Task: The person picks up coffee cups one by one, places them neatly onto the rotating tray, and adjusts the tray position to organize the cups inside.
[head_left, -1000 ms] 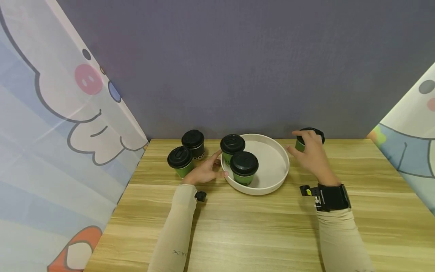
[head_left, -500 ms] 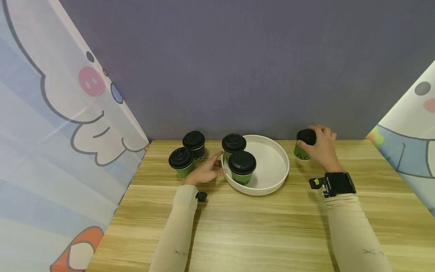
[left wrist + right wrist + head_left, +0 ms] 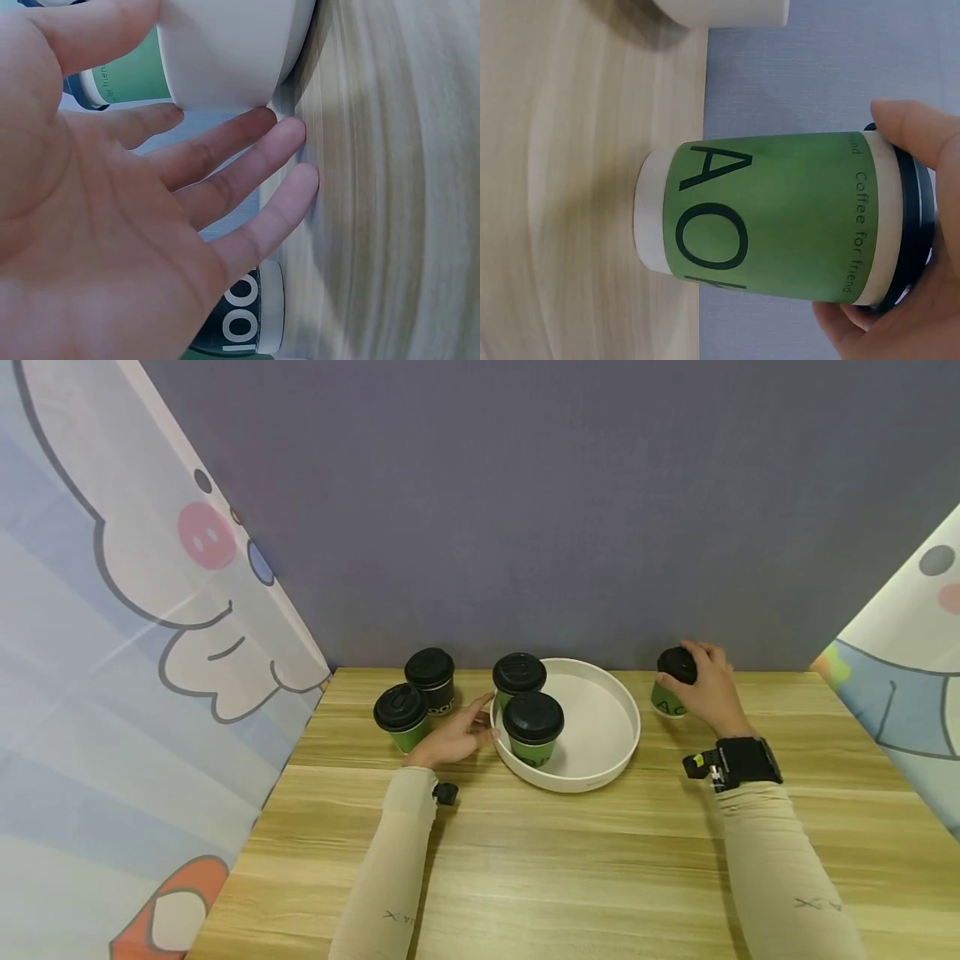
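My right hand (image 3: 708,689) grips a green paper coffee cup (image 3: 772,217) by its black lid, thumb on one side and fingers on the other. The cup is upright at the back right; whether its base touches the table I cannot tell. My left hand (image 3: 453,739) rests against the left side of a round white tray (image 3: 596,781), its fingers extended along the outer wall and the thumb at the rim. Inside the tray's left part stand two lidded green cups, a rear cup (image 3: 519,673) and a front cup (image 3: 533,727).
Left of my left hand, a lidded green cup (image 3: 402,717) and a lidded black cup (image 3: 431,680) stand close together on the wooden table (image 3: 562,877). A grey wall (image 3: 525,527) rises directly behind the table, and cartoon-printed cloth (image 3: 150,710) hangs at both sides.
My right hand has moved from beside the right cup to take hold of its lid, and the cup has shifted slightly left and forward. The left hand stays at the tray.
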The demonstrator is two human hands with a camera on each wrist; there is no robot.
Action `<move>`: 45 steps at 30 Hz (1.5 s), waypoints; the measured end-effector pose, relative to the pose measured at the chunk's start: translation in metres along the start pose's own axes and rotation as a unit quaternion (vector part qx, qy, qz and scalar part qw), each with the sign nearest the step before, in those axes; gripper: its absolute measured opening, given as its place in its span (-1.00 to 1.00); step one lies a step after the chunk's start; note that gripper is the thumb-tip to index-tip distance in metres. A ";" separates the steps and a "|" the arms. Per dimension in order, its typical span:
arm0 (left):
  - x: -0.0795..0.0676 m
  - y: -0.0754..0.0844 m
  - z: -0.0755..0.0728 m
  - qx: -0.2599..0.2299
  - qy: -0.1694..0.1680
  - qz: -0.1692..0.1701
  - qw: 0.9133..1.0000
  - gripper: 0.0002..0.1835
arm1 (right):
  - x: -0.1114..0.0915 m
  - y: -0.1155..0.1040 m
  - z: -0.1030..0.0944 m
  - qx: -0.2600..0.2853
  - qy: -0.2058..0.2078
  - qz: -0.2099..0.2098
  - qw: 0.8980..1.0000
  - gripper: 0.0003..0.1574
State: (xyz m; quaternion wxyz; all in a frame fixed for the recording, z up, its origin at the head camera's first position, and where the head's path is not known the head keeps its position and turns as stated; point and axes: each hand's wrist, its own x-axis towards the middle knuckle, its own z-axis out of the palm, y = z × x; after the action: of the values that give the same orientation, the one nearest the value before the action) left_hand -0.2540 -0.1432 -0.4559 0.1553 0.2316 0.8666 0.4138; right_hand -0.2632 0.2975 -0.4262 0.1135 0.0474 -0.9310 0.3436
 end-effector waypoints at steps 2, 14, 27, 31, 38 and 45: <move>0.000 0.000 0.000 0.003 0.002 0.002 1.000 -0.20 | -0.001 0.000 0.001 0.005 -0.001 0.004 1.000 0.01; 0.001 0.002 0.001 0.005 0.033 0.010 0.999 -0.30 | -0.003 -0.007 0.000 0.015 -0.031 0.043 0.998 0.04; 0.004 -0.002 0.003 0.019 0.060 0.010 0.998 -0.39 | -0.007 -0.005 0.004 0.027 -0.018 0.054 0.998 0.08; 0.004 -0.003 0.004 0.024 0.068 0.014 0.997 -0.40 | -0.012 -0.004 0.006 0.031 -0.008 0.048 0.998 0.07; 0.003 -0.002 0.003 0.026 0.069 0.012 0.997 -0.43 | -0.022 -0.005 0.008 0.049 0.008 0.036 0.998 0.04; 0.003 -0.001 0.001 0.031 0.060 0.007 0.998 -0.43 | -0.028 -0.007 0.008 0.052 0.021 0.023 0.998 0.03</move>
State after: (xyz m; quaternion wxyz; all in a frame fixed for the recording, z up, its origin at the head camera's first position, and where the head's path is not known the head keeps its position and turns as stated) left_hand -0.2568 -0.1417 -0.4573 0.0928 0.2171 0.8853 0.4007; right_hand -0.2363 0.2876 -0.4342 0.1222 0.0249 -0.9100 0.3953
